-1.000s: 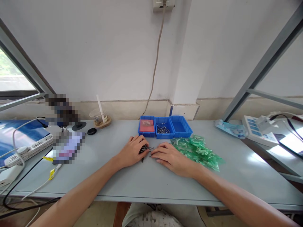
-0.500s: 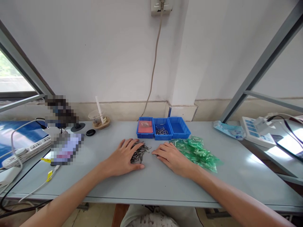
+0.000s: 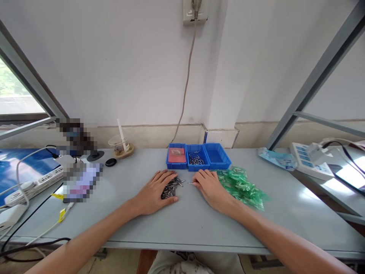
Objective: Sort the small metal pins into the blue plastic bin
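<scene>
My left hand (image 3: 155, 191) lies flat on the grey table (image 3: 182, 224), fingers spread, its thumb side cupping a heap of small metal pins (image 3: 170, 187). My right hand (image 3: 210, 187) rests palm down just right of the heap, fingers curled, fingertips at a single loose pin (image 3: 190, 183). A pile of small green plastic bags (image 3: 242, 185) lies against the right hand's far side. Behind both hands stand three joined blue bins (image 3: 198, 156): the left holds a red pad, the middle holds more pins, the right looks empty.
At the left are a white power strip (image 3: 34, 182), cables, a blurred object (image 3: 81, 180), a black disc (image 3: 110, 162) and a clear cup with a straw (image 3: 119, 142). A blue packet (image 3: 275, 156) and another power strip (image 3: 308, 160) lie at the right. A cable hangs from a wall socket (image 3: 194, 11).
My left hand has drawn back off the pin heap and spread flat beside it, uncovering the pins. My right hand has slid slightly away to the right.
</scene>
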{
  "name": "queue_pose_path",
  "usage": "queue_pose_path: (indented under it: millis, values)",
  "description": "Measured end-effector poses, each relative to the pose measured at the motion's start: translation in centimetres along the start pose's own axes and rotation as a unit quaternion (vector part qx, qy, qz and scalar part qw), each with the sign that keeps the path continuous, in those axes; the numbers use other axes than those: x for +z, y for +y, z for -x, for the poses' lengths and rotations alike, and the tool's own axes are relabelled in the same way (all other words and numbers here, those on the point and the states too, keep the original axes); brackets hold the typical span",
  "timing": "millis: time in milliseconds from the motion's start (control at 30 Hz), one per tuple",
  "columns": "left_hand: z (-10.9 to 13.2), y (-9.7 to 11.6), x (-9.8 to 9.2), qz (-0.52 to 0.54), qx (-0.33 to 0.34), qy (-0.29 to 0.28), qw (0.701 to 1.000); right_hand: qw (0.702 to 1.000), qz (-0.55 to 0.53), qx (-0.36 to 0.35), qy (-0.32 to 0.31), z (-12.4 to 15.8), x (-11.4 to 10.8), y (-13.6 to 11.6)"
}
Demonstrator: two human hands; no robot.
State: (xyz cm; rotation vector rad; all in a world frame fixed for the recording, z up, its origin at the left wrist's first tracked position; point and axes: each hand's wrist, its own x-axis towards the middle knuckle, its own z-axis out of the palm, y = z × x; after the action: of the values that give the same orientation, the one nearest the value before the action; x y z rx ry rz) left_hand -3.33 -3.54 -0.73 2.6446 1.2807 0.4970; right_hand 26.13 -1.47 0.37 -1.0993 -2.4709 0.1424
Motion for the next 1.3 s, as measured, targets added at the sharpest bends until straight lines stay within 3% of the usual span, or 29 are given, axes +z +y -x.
queue_pose_path:
  millis: [233,500,1300]
  values:
    - [-1.2,0.8,-0.3,0.000,0.039,-0.001,0.999,0.997,-0.044,0.060,0.032,-0.4,-0.2,0.5]
    - [-1.7,1.5,-0.4,0.003,0.037,-0.011,0.999,0.987,-0.102,0.116,0.054,-0.7,-0.9,0.4]
    - [-1.7,1.4,-0.6,0.044,0.048,0.024,0.998,0.981,-0.149,0.103,0.065,-0.8,-0.6,0.4]
